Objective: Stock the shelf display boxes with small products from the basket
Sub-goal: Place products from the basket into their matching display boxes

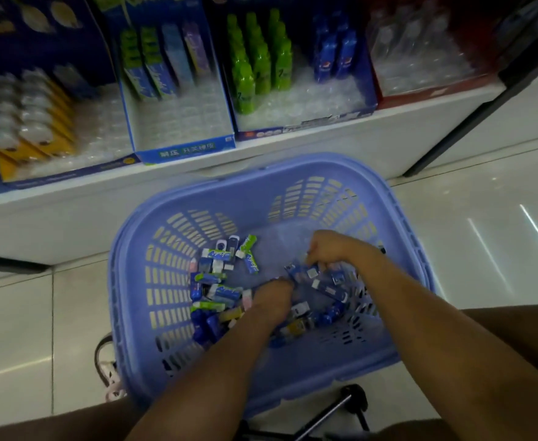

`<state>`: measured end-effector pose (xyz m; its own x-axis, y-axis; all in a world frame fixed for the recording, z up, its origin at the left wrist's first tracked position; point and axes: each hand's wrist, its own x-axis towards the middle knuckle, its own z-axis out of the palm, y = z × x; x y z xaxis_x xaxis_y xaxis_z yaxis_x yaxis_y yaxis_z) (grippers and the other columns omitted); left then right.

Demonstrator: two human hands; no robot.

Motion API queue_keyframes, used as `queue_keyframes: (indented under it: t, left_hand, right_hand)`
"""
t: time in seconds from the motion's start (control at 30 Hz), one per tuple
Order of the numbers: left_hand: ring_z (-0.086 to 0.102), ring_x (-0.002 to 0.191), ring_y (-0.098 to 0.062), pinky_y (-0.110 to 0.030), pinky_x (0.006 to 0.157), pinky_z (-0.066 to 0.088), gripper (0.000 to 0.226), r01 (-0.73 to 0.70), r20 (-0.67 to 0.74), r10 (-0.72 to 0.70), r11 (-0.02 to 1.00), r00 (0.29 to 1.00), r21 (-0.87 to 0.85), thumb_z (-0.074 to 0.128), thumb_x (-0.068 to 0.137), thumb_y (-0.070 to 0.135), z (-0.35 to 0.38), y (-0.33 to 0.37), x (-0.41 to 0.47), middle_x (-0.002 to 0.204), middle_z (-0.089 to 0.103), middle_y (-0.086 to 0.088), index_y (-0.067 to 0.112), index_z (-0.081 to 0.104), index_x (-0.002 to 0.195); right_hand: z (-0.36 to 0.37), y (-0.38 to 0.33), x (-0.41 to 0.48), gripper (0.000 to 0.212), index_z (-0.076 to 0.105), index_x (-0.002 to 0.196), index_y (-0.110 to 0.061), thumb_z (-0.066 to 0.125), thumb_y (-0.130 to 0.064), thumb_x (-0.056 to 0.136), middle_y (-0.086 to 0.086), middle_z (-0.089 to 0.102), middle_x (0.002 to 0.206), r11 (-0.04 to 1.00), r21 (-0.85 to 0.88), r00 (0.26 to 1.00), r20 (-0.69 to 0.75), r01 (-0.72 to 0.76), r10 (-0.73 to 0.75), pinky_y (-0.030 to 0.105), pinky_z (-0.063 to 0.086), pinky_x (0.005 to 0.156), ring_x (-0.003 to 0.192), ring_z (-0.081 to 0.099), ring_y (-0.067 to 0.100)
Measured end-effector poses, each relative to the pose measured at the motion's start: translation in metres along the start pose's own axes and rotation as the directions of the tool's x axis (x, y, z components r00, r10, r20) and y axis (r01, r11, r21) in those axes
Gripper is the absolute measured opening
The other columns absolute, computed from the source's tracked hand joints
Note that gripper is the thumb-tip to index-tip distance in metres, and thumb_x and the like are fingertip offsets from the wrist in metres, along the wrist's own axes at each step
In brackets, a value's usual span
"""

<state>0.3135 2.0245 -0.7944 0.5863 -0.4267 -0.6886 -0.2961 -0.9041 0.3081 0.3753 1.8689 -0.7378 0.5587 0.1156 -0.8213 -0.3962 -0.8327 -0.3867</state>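
Observation:
A lilac plastic basket [398,224] stands on the floor in front of the shelf, with several small blue, green and white product packs [220,281] piled on its bottom. Both my hands are down inside it. My left hand [274,300] is curled fingers-down into the pile; what it grips is hidden. My right hand [328,249] is closed over a bunch of small blue packs [305,272]. On the shelf above stands a blue display box [185,148] with a few upright packs at its back and bare slots in front.
More display boxes line the white shelf: yellow cards with white items [29,122] at left, tiny green bottles [255,65] and blue bottles [337,55] in the middle, clear bottles in a red box [420,55] at right. A black stand [340,409] lies below the basket.

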Motion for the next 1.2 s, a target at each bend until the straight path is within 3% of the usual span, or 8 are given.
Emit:
queue_keyframes:
  t: [0.13,0.3,0.43,0.6,0.73,0.83,0.97,1.2]
  left_hand:
    - [0.058,0.113,-0.032,-0.042,0.094,0.047,0.029,0.045,0.021,-0.045,0.999,0.999,0.027,0.051,0.093,0.007,0.006,0.002,0.011,0.125,0.059,-0.018,0.001,0.058,0.12]
    - [0.057,0.113,-0.031,-0.041,0.092,0.046,0.03,0.151,0.189,-0.131,0.984,0.973,-0.096,0.054,0.095,0.02,0.004,-0.001,0.017,0.125,0.059,-0.016,0.003,0.06,0.12]
    - [0.056,0.081,-0.027,-0.035,0.068,0.044,0.023,0.123,0.032,-0.119,0.929,0.992,-0.349,0.06,0.09,0.019,-0.009,-0.012,0.007,0.073,0.056,-0.008,0.009,0.057,0.07]
    - [0.047,0.052,-0.019,-0.026,0.053,0.04,0.032,0.038,-0.065,-0.149,0.6,0.987,-0.799,0.067,0.087,0.017,-0.078,-0.028,-0.016,0.058,0.047,-0.01,0.007,0.05,0.062]
    - [0.055,0.052,-0.011,-0.022,0.057,0.048,0.02,-0.081,-0.163,-0.144,0.454,0.976,-0.887,0.067,0.087,0.021,-0.138,-0.039,-0.054,0.056,0.055,-0.001,0.012,0.062,0.07]
    - [0.053,0.06,-0.014,-0.022,0.063,0.051,0.023,-0.238,-0.308,-0.126,0.391,0.943,-0.889,0.066,0.087,0.025,-0.172,-0.046,-0.094,0.064,0.056,-0.004,0.016,0.062,0.067]
    - [0.053,0.057,-0.009,-0.019,0.06,0.053,0.015,-0.421,-0.439,-0.119,0.152,0.89,-0.894,0.059,0.092,0.02,-0.196,-0.056,-0.145,0.065,0.055,0.0,0.011,0.065,0.081]
    - [0.039,0.046,-0.005,-0.017,0.044,0.034,0.026,-0.65,-0.605,-0.485,0.093,0.631,-0.754,0.056,0.093,0.033,-0.21,-0.101,-0.19,0.073,0.064,0.002,0.009,0.062,0.085]
  right_hand:
    - [-0.02,-0.008,-0.014,0.014,0.058,0.101,-0.008,0.062,-0.006,0.088,0.019,0.06,0.081,0.902,0.415,0.993,-0.055,0.119,-0.106,0.029,0.053,0.062,0.066,0.061,0.024]
    - [-0.027,-0.009,-0.019,0.027,0.061,0.116,-0.015,0.054,-0.001,0.093,0.009,0.06,0.098,0.768,0.614,0.965,0.038,0.182,-0.259,0.034,0.058,0.08,0.088,0.07,0.028]
    - [-0.032,-0.008,-0.026,0.032,0.062,0.113,-0.012,0.056,0.008,0.089,-0.006,0.06,0.088,0.608,0.759,0.93,0.007,0.234,-0.367,0.029,0.057,0.084,0.095,0.07,0.026]
    - [-0.044,-0.029,-0.055,0.02,0.069,0.098,-0.011,0.065,-0.027,0.086,0.003,0.069,0.072,0.684,0.646,0.931,-0.127,0.34,-0.343,0.019,0.055,0.063,0.069,0.068,0.016]
    - [-0.05,-0.057,-0.082,0.051,0.056,0.063,-0.015,0.058,-0.065,0.067,0.001,0.057,0.048,0.767,0.479,0.885,-0.395,0.427,-0.246,0.016,0.036,0.038,0.04,0.048,0.008]
    - [-0.051,-0.074,-0.097,0.043,0.056,0.064,-0.015,0.058,-0.057,0.075,-0.001,0.057,0.046,0.722,0.437,0.816,-0.486,0.537,-0.313,0.015,0.034,0.036,0.038,0.047,0.006]
    - [-0.056,-0.108,-0.115,0.02,0.061,0.075,-0.01,0.061,-0.024,0.089,-0.002,0.063,0.055,0.582,0.459,0.733,-0.528,0.671,-0.429,0.016,0.043,0.043,0.045,0.054,0.006]
    - [-0.069,-0.201,-0.124,0.012,0.063,0.085,-0.015,0.07,-0.006,0.082,-0.007,0.065,0.059,0.486,0.292,0.521,-0.728,0.824,-0.445,0.014,0.052,0.057,0.054,0.063,0.004]
